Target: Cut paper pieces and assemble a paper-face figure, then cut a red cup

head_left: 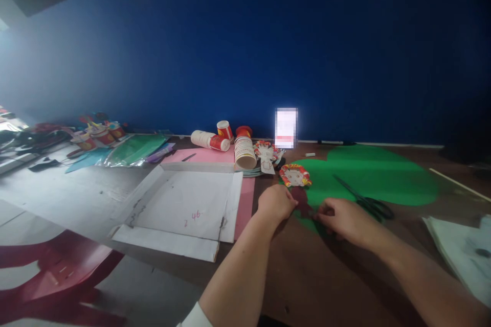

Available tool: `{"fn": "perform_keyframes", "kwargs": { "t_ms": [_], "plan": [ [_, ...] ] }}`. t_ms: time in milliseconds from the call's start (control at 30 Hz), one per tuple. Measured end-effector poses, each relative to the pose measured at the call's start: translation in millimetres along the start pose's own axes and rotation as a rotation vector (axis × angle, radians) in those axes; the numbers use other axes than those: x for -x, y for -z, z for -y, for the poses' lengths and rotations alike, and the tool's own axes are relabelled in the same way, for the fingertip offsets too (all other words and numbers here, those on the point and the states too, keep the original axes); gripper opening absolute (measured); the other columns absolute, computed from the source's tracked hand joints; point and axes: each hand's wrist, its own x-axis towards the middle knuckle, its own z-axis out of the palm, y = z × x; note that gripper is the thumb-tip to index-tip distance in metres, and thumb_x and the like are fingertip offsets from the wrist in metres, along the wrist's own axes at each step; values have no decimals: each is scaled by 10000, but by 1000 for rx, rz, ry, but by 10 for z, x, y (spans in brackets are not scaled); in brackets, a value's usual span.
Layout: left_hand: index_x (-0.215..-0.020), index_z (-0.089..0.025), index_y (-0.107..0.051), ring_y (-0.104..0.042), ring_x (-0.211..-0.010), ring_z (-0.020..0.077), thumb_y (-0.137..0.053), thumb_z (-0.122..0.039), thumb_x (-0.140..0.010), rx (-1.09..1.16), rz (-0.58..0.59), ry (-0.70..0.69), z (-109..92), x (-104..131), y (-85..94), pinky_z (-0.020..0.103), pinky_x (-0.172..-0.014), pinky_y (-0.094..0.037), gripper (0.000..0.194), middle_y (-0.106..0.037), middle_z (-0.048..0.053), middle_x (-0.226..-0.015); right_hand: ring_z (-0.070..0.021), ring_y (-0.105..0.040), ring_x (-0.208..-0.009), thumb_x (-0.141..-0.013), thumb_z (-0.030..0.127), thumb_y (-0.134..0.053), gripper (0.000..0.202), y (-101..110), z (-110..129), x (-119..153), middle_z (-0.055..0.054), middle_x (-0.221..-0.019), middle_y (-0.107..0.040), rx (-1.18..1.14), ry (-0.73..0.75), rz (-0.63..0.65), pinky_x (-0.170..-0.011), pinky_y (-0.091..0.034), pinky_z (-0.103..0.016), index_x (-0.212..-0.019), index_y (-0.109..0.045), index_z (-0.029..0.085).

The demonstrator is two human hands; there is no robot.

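Observation:
A dark red flat piece (pixel 300 200), perhaps paper, lies between my hands over the edge of a green sheet (pixel 326 184). My left hand (pixel 276 203) has its fingers closed at the piece's left edge. On the other side, the curled fingers of my right hand (pixel 339 218) pinch its lower right end; the exact grip is small and dim. Just beyond stands a cut paper cup (pixel 295 176) with red and yellow flaps folded outward round its white base. Black-handled scissors (pixel 364 199) rest on the green sheet, to the right of my right hand.
A shallow white cardboard tray (pixel 180 204) lies left on pink paper (pixel 247 204). Stacked paper cups (pixel 245 152) and a toppled cup stack (pixel 210 140) sit near the blue wall (pixel 245 51). White sheets (pixel 456 250) lie right. A red plastic chair (pixel 57 271) stands lower left.

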Motion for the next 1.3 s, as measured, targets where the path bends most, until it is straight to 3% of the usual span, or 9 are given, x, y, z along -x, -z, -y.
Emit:
{"fn": "perform_keyframes", "kwargs": {
  "t_ms": [367,567,900,1300],
  "plan": [
    [-788,-227,-711,-671,-845,213,-647,-384,-750,-3,22,-35,-9,29,45,287,-751,-489,174,-734,40,-876,-152,-604,-455,-845,330,-577,183,6,31,13,-20,-555,-673,16,-13,-27,-400,-368,-223,-712,-574,204],
    [-1005,-221,-673,-657,-886,215,-720,-342,-680,-30,9,-146,-3,112,95,288,-771,-496,350,-695,58,-1035,-154,-601,-445,-849,326,-584,192,25,74,32,-26,-558,-671,8,-23,-14,-402,-377,-229,-704,-565,200],
    [-957,-216,-692,-655,-942,233,-591,-292,-830,-246,-19,-324,-27,172,132,308,-837,-506,179,-680,75,-1065,-155,-602,-446,-833,323,-612,189,20,57,23,-17,-533,-661,-20,-12,-9,-401,-369,-220,-698,-565,199],
    [-995,-185,-655,-652,-975,227,-546,-280,-890,-334,-21,-276,-47,183,190,311,-865,-504,178,-644,92,-1100,-155,-602,-439,-832,350,-610,198,27,51,31,-24,-546,-667,-11,-27,-7,-407,-380,-230,-706,-580,201]
  ]
}}
